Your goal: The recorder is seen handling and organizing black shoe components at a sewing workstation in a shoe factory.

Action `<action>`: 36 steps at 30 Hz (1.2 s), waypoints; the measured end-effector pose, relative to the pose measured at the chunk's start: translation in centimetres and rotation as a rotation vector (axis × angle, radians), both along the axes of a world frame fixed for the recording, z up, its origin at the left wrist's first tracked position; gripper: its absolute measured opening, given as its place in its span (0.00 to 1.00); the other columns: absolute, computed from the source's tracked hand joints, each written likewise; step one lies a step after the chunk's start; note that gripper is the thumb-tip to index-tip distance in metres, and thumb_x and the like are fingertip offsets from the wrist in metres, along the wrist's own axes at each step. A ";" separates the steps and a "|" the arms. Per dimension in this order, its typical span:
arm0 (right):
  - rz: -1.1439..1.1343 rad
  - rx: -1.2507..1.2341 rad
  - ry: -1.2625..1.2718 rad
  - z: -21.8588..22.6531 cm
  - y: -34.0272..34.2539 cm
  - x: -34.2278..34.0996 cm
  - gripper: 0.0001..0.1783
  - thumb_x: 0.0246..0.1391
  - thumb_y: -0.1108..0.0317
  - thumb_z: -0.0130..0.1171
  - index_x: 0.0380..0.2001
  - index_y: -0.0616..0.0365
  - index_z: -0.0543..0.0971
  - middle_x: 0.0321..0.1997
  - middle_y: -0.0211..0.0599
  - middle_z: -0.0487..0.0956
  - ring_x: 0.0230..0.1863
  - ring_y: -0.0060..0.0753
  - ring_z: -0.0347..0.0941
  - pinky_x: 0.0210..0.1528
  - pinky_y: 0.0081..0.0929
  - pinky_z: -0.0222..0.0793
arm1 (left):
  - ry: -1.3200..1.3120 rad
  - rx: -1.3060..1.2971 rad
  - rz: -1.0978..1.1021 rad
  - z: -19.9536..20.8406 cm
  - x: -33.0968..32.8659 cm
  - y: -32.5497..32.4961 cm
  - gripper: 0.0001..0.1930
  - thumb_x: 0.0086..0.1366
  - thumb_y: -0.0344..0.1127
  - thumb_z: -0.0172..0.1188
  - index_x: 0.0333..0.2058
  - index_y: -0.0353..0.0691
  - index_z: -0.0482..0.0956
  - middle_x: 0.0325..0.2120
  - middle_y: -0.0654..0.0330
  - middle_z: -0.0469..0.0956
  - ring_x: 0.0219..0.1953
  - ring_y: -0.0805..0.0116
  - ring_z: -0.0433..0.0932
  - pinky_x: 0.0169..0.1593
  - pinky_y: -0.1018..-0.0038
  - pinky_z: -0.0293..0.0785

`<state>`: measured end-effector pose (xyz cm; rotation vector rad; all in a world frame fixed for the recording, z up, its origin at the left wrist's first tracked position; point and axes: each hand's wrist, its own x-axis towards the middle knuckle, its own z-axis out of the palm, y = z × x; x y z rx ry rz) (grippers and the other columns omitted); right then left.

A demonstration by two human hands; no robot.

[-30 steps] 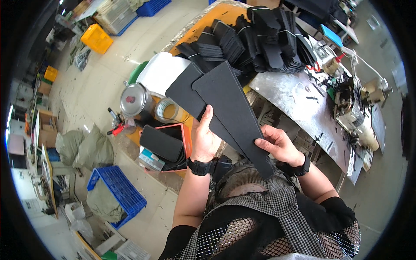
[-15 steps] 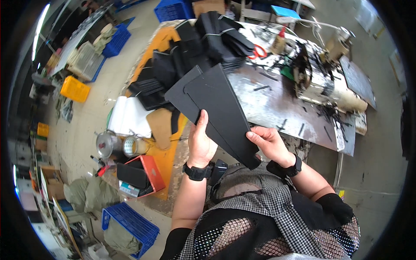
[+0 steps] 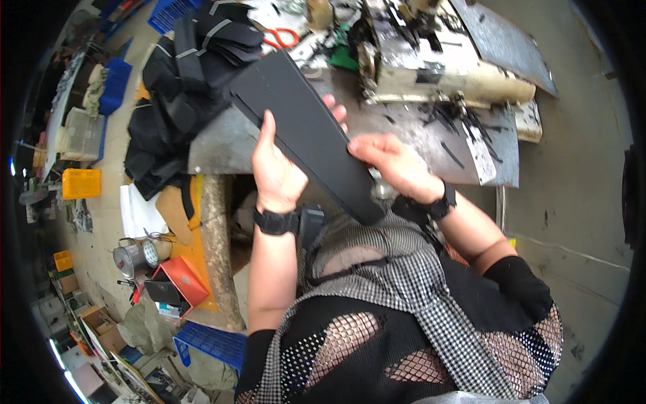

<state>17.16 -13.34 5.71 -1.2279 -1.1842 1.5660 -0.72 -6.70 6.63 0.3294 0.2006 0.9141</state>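
A long black panel of leather-like sheet (image 3: 306, 131) is held slantwise in front of me, above the near edge of the metal work table. My left hand (image 3: 277, 172) grips it with the thumb on the upper face. Fingertips show past the far edge, apparently from the left hand reaching underneath. My right hand (image 3: 397, 167) pinches the panel's right edge between thumb and fingers. A fold or second layer runs along the left side. Banded black pieces (image 3: 178, 101) lie piled to the left, beyond the left hand.
A sewing machine (image 3: 451, 84) stands at the back right, with black scraps (image 3: 447, 121) by it. Red-handled scissors (image 3: 281, 38) lie near the pile. A red box (image 3: 183, 277), metal pot (image 3: 128, 259) and blue crate (image 3: 212, 345) are at left.
The view has swung to the right. The panel now looks narrower, its wide flap closed in, and the right hand sits higher along its edge. Both hands still hold it.
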 end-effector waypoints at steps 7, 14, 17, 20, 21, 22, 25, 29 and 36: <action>-0.079 -0.141 0.223 -0.5 0.9 2.0 0.13 0.60 0.60 0.49 0.35 0.56 0.80 0.28 0.19 0.76 0.28 0.10 0.65 0.30 0.11 0.58 | 0.005 -0.098 -0.075 -1.4 2.4 3.1 0.27 0.71 0.48 0.33 0.58 0.30 0.59 0.59 0.41 0.59 0.62 0.47 0.57 0.65 0.48 0.50; -0.215 0.076 -0.076 0.6 1.3 1.8 0.18 0.58 0.58 0.55 0.44 0.60 0.76 0.31 0.25 0.77 0.32 0.18 0.71 0.37 0.15 0.67 | 0.063 -0.029 -0.113 -1.3 3.3 5.3 0.28 0.71 0.50 0.32 0.54 0.29 0.63 0.52 0.43 0.67 0.57 0.49 0.65 0.61 0.51 0.59; -0.181 0.642 -0.711 1.0 1.1 0.8 0.43 0.37 0.59 0.70 0.56 0.61 0.63 0.48 0.51 0.67 0.49 0.48 0.68 0.50 0.38 0.67 | 0.259 0.024 -0.007 -0.9 4.0 4.7 0.28 0.71 0.50 0.34 0.55 0.28 0.62 0.54 0.44 0.66 0.60 0.51 0.62 0.64 0.57 0.55; -0.193 0.723 -0.953 0.9 0.8 -1.5 0.42 0.34 0.68 0.67 0.57 0.60 0.62 0.50 0.52 0.66 0.50 0.54 0.67 0.52 0.41 0.67 | 0.323 0.013 0.054 -0.6 5.0 2.6 0.24 0.70 0.48 0.42 0.50 0.30 0.67 0.44 0.53 0.72 0.50 0.61 0.70 0.57 0.63 0.64; -0.218 0.654 -0.968 1.1 1.0 -1.8 0.39 0.36 0.71 0.64 0.56 0.60 0.63 0.48 0.51 0.68 0.47 0.54 0.69 0.49 0.40 0.69 | 0.337 0.029 0.084 -0.4 5.4 2.0 0.22 0.69 0.45 0.46 0.52 0.32 0.65 0.42 0.55 0.72 0.49 0.62 0.70 0.57 0.64 0.63; -0.214 0.581 -0.962 1.2 1.0 -2.0 0.36 0.38 0.74 0.62 0.55 0.60 0.64 0.45 0.49 0.70 0.44 0.53 0.71 0.46 0.39 0.71 | 0.412 -0.019 0.118 -0.2 5.6 1.6 0.22 0.68 0.42 0.50 0.54 0.34 0.63 0.40 0.58 0.72 0.48 0.64 0.70 0.57 0.65 0.63; -0.310 0.472 -0.691 2.2 0.4 -0.8 0.24 0.46 0.80 0.52 0.51 0.61 0.69 0.40 0.41 0.76 0.40 0.36 0.75 0.40 0.29 0.72 | 0.334 0.214 0.146 0.4 5.6 1.3 0.30 0.64 0.37 0.56 0.60 0.41 0.52 0.46 0.60 0.69 0.51 0.66 0.67 0.60 0.67 0.57; -0.372 -0.004 0.169 2.7 -1.3 1.2 0.21 0.47 0.80 0.47 0.49 0.66 0.71 0.42 0.35 0.78 0.40 0.23 0.74 0.45 0.19 0.69 | 0.081 0.281 0.021 1.3 4.2 4.1 0.44 0.59 0.32 0.60 0.66 0.44 0.38 0.54 0.56 0.62 0.57 0.66 0.62 0.58 0.69 0.62; -0.199 -0.263 0.372 2.0 0.0 1.5 0.25 0.45 0.79 0.48 0.51 0.66 0.68 0.43 0.37 0.77 0.42 0.25 0.73 0.47 0.20 0.67 | -0.044 0.261 0.003 0.9 5.1 5.7 0.29 0.62 0.28 0.53 0.60 0.51 0.54 0.45 0.51 0.71 0.44 0.57 0.75 0.45 0.62 0.77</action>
